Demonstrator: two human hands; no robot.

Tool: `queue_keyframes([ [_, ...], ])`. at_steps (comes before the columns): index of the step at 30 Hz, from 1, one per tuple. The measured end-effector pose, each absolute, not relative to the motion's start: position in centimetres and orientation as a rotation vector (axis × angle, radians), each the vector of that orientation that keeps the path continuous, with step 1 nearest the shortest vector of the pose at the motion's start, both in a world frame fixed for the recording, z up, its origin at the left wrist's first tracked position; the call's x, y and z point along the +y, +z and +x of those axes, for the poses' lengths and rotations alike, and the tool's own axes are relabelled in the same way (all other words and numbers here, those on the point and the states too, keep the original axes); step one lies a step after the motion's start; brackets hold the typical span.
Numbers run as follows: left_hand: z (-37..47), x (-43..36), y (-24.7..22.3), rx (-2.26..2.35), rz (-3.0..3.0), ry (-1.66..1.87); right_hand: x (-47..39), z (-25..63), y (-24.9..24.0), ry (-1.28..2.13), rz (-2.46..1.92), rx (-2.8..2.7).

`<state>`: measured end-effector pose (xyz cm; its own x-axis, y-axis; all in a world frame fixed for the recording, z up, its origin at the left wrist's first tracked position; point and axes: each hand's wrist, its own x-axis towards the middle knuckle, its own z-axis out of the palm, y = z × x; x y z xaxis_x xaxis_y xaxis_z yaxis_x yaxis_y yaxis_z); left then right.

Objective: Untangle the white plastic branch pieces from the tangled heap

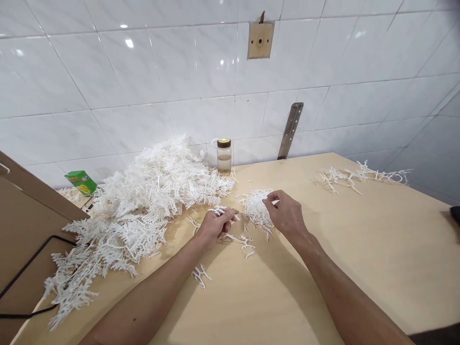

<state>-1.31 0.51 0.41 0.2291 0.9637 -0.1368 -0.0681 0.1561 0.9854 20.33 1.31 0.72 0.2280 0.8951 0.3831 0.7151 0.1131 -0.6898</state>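
My left hand [217,224] is closed on a small white branched piece, whose prongs stick out above the fingers. To its right, my right hand [286,213] is pinched at the edge of a small pile of short white bits [257,207]; what its fingertips hold, if anything, is too small to make out. Loose white branched pieces [245,242] lie just below my left hand, and another piece [201,275] rests nearer the front. A large heap of white branched pieces [154,187] spreads over the left side of the table.
Behind the heap's right end stands a jar [224,155] with a dark lid. A green box [82,182] is at the far left, near a brown cardboard panel [32,225]. Bare white branches [354,177] lie on the wooden table [377,249] at the back right.
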Motion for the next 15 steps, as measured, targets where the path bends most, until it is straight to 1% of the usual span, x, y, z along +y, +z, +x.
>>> queue_keyframes([
  [4, -1.9, 1.3, 0.5, 1.012, 1.004, 1.069, 0.4, 19.3, 1.2, 0.422, -1.508, -1.759],
  [10, -2.5, 2.1, 0.7, 0.958, 0.88, 1.156, -1.7, 18.1, 2.7, 0.922, -1.269, -2.179],
  [12, -2.5, 2.1, 0.7, 0.93, 0.854, 1.164, -2.0, 17.7, 2.5, 0.951, -1.289, -2.227],
  [15, -2.2, 1.8, 0.9, 0.849, 0.853, 1.136, -2.0, 16.9, 1.4, 0.853, -1.301, -2.285],
])
